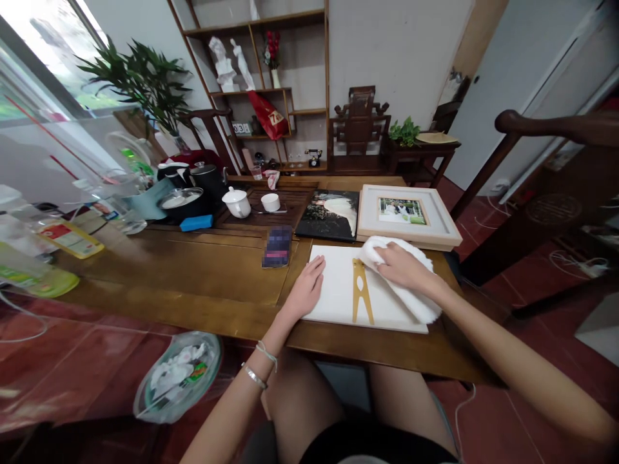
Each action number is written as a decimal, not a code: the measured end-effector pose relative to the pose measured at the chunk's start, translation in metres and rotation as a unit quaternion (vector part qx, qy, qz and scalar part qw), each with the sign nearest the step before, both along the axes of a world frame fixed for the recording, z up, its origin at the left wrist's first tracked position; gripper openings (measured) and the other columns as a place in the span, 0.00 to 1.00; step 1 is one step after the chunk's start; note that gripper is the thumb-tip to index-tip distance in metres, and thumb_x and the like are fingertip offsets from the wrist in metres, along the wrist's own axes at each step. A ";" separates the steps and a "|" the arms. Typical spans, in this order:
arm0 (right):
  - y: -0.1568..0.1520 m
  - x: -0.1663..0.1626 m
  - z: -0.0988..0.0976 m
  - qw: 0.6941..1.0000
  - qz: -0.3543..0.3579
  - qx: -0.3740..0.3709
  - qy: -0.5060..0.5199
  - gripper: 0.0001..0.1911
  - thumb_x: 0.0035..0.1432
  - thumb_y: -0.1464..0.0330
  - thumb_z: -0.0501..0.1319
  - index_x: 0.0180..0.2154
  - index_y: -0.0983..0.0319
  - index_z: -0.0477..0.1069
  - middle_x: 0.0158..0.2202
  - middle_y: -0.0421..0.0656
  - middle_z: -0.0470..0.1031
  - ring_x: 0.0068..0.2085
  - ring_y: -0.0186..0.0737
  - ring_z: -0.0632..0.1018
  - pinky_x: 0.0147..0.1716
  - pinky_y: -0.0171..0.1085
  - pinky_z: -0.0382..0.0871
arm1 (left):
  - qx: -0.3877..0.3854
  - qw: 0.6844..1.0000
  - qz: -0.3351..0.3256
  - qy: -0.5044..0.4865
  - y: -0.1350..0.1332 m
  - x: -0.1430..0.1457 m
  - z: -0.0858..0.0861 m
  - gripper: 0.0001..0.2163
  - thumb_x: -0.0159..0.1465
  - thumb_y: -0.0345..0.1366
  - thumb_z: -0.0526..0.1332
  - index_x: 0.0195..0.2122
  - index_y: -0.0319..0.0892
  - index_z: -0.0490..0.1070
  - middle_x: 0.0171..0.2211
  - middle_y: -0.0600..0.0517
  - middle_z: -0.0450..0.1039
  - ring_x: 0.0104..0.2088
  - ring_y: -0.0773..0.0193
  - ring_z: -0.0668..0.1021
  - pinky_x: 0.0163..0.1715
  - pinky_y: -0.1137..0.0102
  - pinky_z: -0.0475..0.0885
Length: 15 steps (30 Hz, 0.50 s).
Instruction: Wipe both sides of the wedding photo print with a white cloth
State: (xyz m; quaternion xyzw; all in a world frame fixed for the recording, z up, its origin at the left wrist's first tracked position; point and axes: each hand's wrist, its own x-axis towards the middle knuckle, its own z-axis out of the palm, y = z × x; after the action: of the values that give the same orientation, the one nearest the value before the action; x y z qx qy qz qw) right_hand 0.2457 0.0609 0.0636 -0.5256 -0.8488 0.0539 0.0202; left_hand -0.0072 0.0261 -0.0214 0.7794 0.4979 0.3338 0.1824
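Observation:
A flat white rectangular panel [333, 293] lies on the wooden table in front of me. On its face is a gold A-shaped piece [363, 303] with an oval hole; I cannot tell if it is attached. My left hand [309, 287] rests on the panel's left edge, fingers stretched out and holding nothing. At the panel's upper right, my right hand [399, 264] is closed on a fluffy white cloth [420, 306]. The cloth covers the panel's right part and hides the top right corner, close to the tip of the gold piece.
Behind the panel lie a dark photo panel [316, 225] and a pale framed photo [440, 222]. A phone [276, 247] is left of them. Farther left are a white lidded cup [236, 203], a blue sponge [196, 223] and bottles [72, 238]. A lined bin [178, 377] stands below.

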 end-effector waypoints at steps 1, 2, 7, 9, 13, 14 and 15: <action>0.005 -0.015 0.000 1.000 0.010 0.001 0.008 0.12 0.58 0.71 0.49 0.40 0.65 0.68 0.39 0.53 0.72 0.42 0.51 0.71 0.40 0.40 0.60 | 0.000 1.000 -0.002 -0.001 0.000 0.000 0.000 0.20 0.68 0.33 0.47 0.59 0.40 0.63 0.62 0.43 0.60 0.64 0.56 0.61 0.64 0.52 0.55; 0.010 -0.032 0.000 1.000 0.023 0.001 0.015 0.13 0.58 0.71 0.49 0.41 0.65 0.68 0.40 0.53 0.73 0.43 0.51 0.71 0.40 0.40 0.60 | 0.001 1.000 -0.003 -0.001 0.000 0.000 0.000 0.20 0.68 0.32 0.47 0.59 0.40 0.63 0.62 0.43 0.60 0.64 0.56 0.61 0.64 0.53 0.55; 0.028 -0.093 0.001 0.994 0.094 -0.003 0.050 0.12 0.58 0.72 0.51 0.42 0.63 0.68 0.41 0.49 0.74 0.45 0.47 0.71 0.41 0.36 0.61 | -0.003 1.000 0.008 0.002 0.000 -0.001 0.001 0.20 0.67 0.33 0.48 0.59 0.39 0.64 0.62 0.43 0.62 0.63 0.56 0.62 0.63 0.54 0.56; 0.029 -0.094 0.001 0.993 0.101 -0.002 0.058 0.12 0.58 0.72 0.50 0.42 0.63 0.68 0.41 0.49 0.74 0.45 0.47 0.71 0.42 0.36 0.61 | -0.006 1.000 0.011 0.002 0.000 -0.001 0.002 0.20 0.67 0.33 0.48 0.59 0.39 0.64 0.62 0.43 0.61 0.63 0.56 0.62 0.63 0.54 0.56; 0.017 -0.052 -0.007 0.996 0.072 0.007 0.058 0.13 0.57 0.73 0.50 0.42 0.65 0.68 0.40 0.51 0.72 0.45 0.49 0.71 0.43 0.39 0.62 | -0.008 1.000 -0.001 -0.002 -0.001 -0.001 0.003 0.20 0.67 0.34 0.47 0.59 0.38 0.63 0.62 0.42 0.61 0.64 0.57 0.61 0.64 0.55 0.55; 0.011 -0.037 -0.010 0.996 0.061 0.010 0.056 0.13 0.57 0.73 0.50 0.42 0.66 0.68 0.40 0.52 0.71 0.45 0.50 0.70 0.44 0.40 0.62 | -0.009 1.000 -0.002 -0.003 -0.001 -0.001 0.003 0.20 0.67 0.34 0.47 0.59 0.37 0.64 0.62 0.42 0.61 0.64 0.56 0.61 0.64 0.55 0.55; 0.005 -0.022 -0.012 0.997 0.050 0.014 0.055 0.13 0.56 0.74 0.50 0.42 0.66 0.68 0.40 0.52 0.70 0.45 0.50 0.70 0.45 0.41 0.62 | -0.010 1.000 -0.002 -0.004 -0.001 0.000 0.003 0.20 0.67 0.34 0.47 0.59 0.36 0.64 0.62 0.41 0.61 0.64 0.56 0.61 0.64 0.55 0.55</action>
State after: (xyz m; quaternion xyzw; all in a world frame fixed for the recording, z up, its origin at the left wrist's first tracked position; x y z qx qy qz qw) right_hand 0.2237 0.0659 0.0514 -0.4785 -0.8722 0.0714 0.0715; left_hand -0.0075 0.0253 -0.0188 0.7771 0.4989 0.3317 0.1928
